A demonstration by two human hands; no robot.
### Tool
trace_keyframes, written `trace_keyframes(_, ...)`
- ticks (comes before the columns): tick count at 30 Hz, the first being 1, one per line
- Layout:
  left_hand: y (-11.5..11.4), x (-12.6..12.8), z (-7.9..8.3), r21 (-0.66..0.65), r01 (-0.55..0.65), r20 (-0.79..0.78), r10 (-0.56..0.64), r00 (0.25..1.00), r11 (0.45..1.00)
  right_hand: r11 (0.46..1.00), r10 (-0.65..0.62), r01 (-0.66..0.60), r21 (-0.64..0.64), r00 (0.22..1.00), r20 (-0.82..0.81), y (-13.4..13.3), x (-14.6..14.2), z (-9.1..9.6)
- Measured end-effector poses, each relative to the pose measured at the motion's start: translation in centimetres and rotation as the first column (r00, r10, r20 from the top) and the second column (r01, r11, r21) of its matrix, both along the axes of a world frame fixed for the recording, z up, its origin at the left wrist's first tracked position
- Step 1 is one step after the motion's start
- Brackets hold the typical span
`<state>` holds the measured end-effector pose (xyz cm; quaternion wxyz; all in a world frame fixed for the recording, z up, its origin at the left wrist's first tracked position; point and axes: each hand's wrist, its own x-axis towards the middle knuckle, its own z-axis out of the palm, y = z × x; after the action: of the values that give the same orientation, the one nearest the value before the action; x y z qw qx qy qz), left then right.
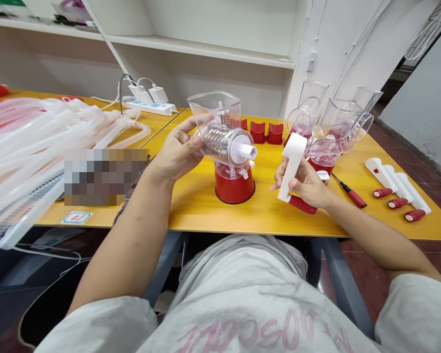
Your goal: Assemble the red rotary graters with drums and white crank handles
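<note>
A rotary grater [226,142] with a clear hopper, a metal drum and a red base stands on the yellow table [264,213]. My left hand [178,152] grips its clear body from the left side. My right hand [308,184] holds a white crank handle with a red knob [293,166] just to the right of the grater, tilted upright, a short gap from the drum's white end cap.
Several clear grater bodies [334,127] stand at the back right, with red parts [266,132] behind. A red screwdriver [351,192] and three more white handles [397,189] lie at right. White hangers [40,142] pile at left; a power strip [149,105] sits behind.
</note>
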<state>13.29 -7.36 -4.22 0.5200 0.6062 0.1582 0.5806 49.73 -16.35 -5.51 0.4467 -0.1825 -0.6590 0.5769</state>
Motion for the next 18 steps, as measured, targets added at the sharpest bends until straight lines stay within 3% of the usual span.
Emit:
trace_keyframes(7,0.1,0.2,-0.4,-0.006,-0.058,0.044,0.059,0.997,0.998,0.971,0.173,-0.164,-0.172,0.984,0.038,-1.2,-1.4,-0.8)
trace_keyframes(11,0.0,0.0,-0.3,-0.012,-0.082,0.026,0.082,0.996,0.997,0.965,0.171,-0.164,-0.205,0.985,0.016,-1.3,-1.8,-1.8)
trace_keyframes(18,-0.4,0.4,0.2,-0.036,-0.009,0.068,0.011,0.998,0.999,0.952,0.178,-0.177,-0.249,0.984,-0.020,-1.0,-1.6,-2.2)
